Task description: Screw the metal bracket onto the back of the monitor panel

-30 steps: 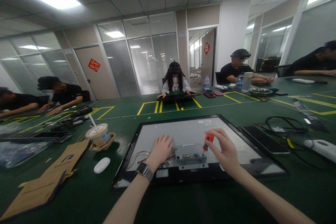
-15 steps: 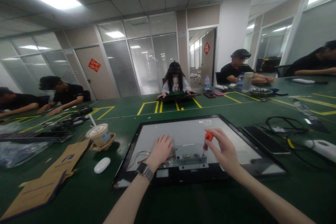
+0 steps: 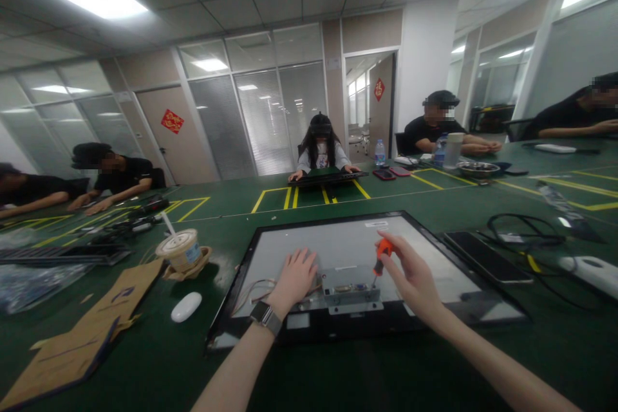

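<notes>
A flat display panel point(image 3: 347, 241) with a black frame lies on the green table before me, its pale grey back facing up. Near its front edge sits a metal bracket point(image 3: 355, 299) carrying a small board with connectors. My right hand point(image 3: 410, 273) grips a screwdriver point(image 3: 383, 249) by its orange-and-black handle, and the tip meets the right end of the bracket. My left hand point(image 3: 295, 278) rests flat on the panel, left of the bracket, fingers stretched out. Thin wires point(image 3: 258, 288) run out beside that hand.
On the left are a lidded cup point(image 3: 181, 251) with a straw, a white oval case point(image 3: 186, 307) and flattened cardboard point(image 3: 91, 328). To the right lie a black phone point(image 3: 485, 257), a dark cable point(image 3: 526, 232) and a white device point(image 3: 591, 275). Several people sit around the table.
The screwdriver's handle has shifted slightly and leans a little more to the right, its tip still at the bracket's right end. My left hand stays in place.
</notes>
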`<state>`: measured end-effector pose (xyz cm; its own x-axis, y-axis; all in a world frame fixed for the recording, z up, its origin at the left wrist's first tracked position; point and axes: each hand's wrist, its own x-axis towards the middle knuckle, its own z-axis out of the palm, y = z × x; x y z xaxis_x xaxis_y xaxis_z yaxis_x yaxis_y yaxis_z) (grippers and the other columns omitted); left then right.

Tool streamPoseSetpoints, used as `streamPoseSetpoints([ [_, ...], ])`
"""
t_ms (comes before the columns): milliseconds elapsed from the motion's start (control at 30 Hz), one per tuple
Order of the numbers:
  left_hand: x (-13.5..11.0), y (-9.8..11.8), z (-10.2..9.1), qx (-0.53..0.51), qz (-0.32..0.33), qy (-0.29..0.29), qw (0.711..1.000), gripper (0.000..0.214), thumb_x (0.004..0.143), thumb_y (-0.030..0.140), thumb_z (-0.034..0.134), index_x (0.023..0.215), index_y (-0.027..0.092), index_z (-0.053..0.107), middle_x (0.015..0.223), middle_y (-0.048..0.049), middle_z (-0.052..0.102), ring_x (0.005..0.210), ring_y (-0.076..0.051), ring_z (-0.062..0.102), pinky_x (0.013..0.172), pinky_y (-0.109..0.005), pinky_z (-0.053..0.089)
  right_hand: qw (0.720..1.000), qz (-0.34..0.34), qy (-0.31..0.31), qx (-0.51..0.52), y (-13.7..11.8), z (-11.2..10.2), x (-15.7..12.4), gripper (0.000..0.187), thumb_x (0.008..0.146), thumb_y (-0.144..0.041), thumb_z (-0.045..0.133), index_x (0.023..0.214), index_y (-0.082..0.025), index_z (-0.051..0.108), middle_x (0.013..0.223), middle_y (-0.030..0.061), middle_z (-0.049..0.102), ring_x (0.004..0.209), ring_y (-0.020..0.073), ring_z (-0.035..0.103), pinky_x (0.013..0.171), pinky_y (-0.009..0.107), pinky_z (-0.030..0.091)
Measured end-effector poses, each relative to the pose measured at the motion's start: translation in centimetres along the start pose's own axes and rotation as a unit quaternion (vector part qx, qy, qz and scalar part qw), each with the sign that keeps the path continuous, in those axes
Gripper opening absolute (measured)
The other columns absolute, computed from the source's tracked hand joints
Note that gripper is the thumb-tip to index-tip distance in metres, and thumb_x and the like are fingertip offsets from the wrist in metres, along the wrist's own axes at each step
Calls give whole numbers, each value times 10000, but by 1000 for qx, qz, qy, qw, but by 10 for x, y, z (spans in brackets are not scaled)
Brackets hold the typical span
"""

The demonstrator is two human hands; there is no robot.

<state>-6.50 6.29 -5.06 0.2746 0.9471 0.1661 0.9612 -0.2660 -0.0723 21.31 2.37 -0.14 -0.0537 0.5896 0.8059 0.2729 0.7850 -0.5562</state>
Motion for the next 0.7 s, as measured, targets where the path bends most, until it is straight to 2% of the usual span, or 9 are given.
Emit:
streamPoseSetpoints([
  [67,0,1,-2,-2,-4,-3,1000,439,1029,298,322,1441,216,450,1521,-113,437,1400,-287,393,1136,-513,334,1000,11,-7,22,2,0,-1,363,991,-242,462,1347,-277,517,1070,74,666,981,218,667,851,383,534],
  [133,-1,1,-3,-2,-3,-4,1000,443,1029,297,317,1441,211,453,1519,-113,440,1400,-293,392,1136,-510,336,1000,7,-8,25,3,0,-1,324,991,-247,458,1299,-274,552,1092,78,670,1010,226,664,867,393,530],
  [267,-1,1,-2,2,0,-2,1000,441,1029,290,313,1438,211,457,1520,-113,439,1404,-296,387,1133,-514,340,1000,-20,3,-17,-2,0,2,243,920,-265,603,1159,-264,648,968,57,645,909,224,648,830,385,525],
  [367,0,0,2,3,1,3,1000,438,1029,291,313,1435,216,459,1520,-109,440,1403,-293,389,1132,-516,341,1000,-11,4,-22,-3,2,3,311,923,-260,598,1234,-265,611,908,41,636,832,206,648,798,374,533],
  [500,1,-1,4,0,-3,6,1000,434,1028,292,318,1436,229,454,1517,-104,444,1400,-292,393,1127,-515,348,1000,18,-4,3,2,3,-1,385,967,-261,512,1352,-263,500,1032,72,679,963,219,672,846,374,543],
  [600,1,-1,2,-1,-5,-2,1000,434,1028,281,323,1441,226,445,1520,-111,438,1404,-290,387,1130,-517,341,1000,21,-19,10,5,3,-3,352,976,-268,492,1327,-262,511,1098,85,684,1032,229,667,877,379,539],
  [700,-1,1,-3,1,-6,-12,1000,436,1027,270,323,1446,223,438,1525,-117,428,1410,-290,378,1133,-515,336,1000,-5,-8,-29,3,2,-1,308,928,-286,587,1235,-262,593,1061,75,669,991,236,660,878,386,530],
])
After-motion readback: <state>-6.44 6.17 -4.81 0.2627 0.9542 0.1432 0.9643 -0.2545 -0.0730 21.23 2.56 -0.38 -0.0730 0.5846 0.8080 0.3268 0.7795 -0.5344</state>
